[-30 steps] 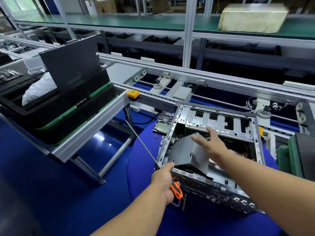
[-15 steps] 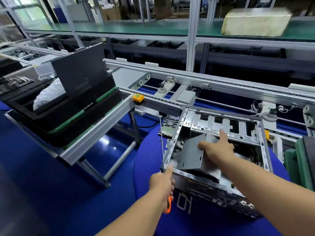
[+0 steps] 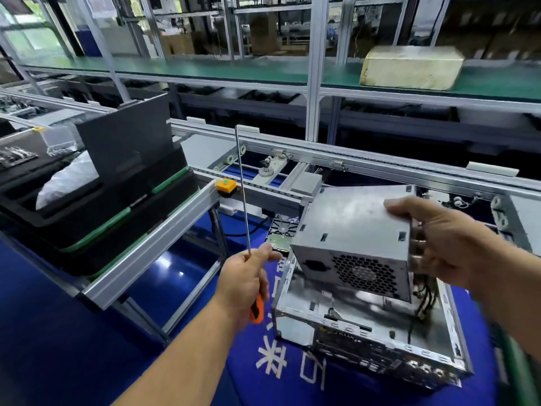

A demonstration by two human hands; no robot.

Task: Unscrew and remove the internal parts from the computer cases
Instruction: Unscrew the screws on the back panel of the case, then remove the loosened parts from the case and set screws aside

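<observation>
My right hand (image 3: 445,244) grips the grey power supply (image 3: 354,244) by its right end, fingers curled over the top, thumb underneath — the box is held tilted above the open computer case (image 3: 366,326), fan grille facing me. The case sits on the blue tabletop (image 3: 205,376) at near right. My left hand (image 3: 246,282) is wrapped round the orange handle of the screwdriver (image 3: 243,194), its long shaft pointing straight up. Just beyond the case's far-left corner lies a hard drive (image 3: 278,238). To the left, black trays (image 3: 87,212) rest on an aluminium rail.
</observation>
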